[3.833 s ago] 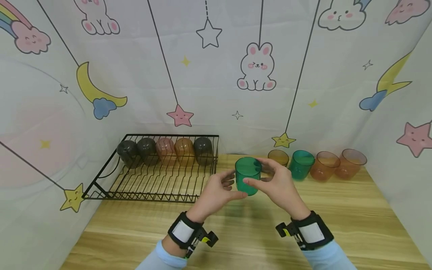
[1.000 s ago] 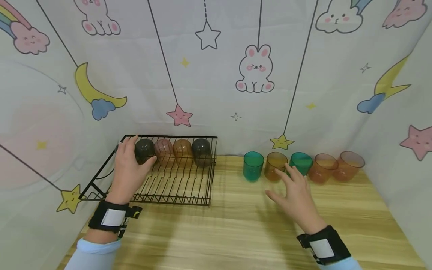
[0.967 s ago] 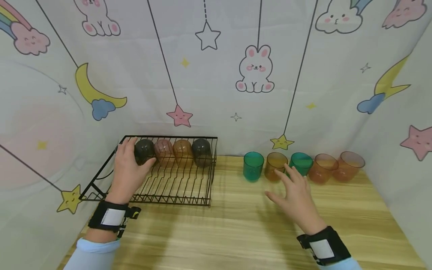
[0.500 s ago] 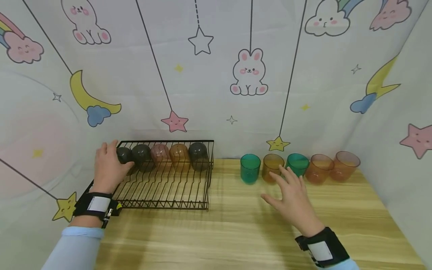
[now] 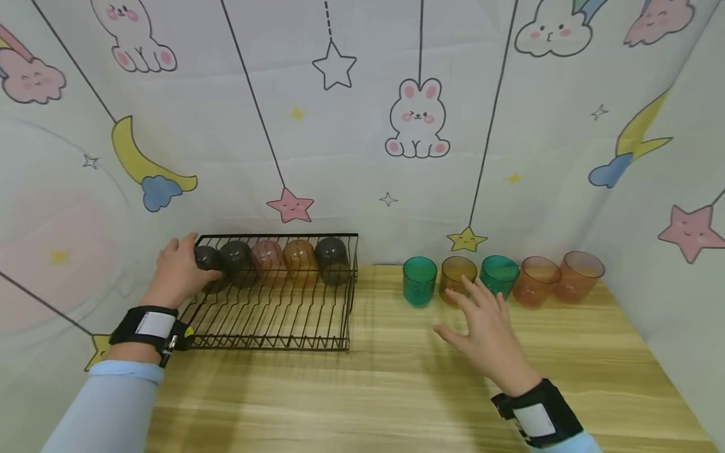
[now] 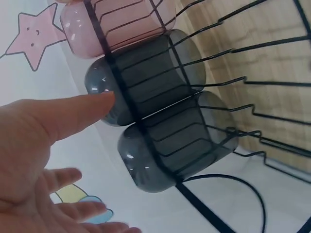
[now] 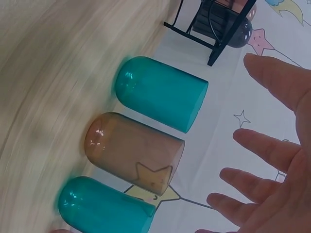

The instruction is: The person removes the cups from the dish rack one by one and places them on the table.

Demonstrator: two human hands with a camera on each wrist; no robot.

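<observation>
At the left end of the black wire rack (image 5: 266,343), my left hand (image 5: 175,270) is beside the outermost dark grey cup (image 5: 208,259). In the left wrist view its thumb and fingers are spread apart, near that cup's rounded bottom. A second dark grey cup (image 6: 150,73) lies close along it. My right hand (image 5: 487,333) hovers with spread fingers in front of an amber cup (image 5: 457,277). On either side of that cup stand a green cup (image 5: 419,283) and another green cup (image 7: 107,206), rims up.
Further along the rack are a pink cup (image 5: 267,257), an amber cup (image 5: 300,258) and a third dark grey cup (image 5: 333,258), bottoms up. Two orange-pink cups, one nearer (image 5: 535,283) and one at the end (image 5: 579,277), finish the table row. A printed cloth (image 5: 351,145) hangs behind.
The green cup, held by both hands at first, now stands at the row's left end. My left hand has gone to the rack's left end and shifted further left; the right has barely moved lately.
</observation>
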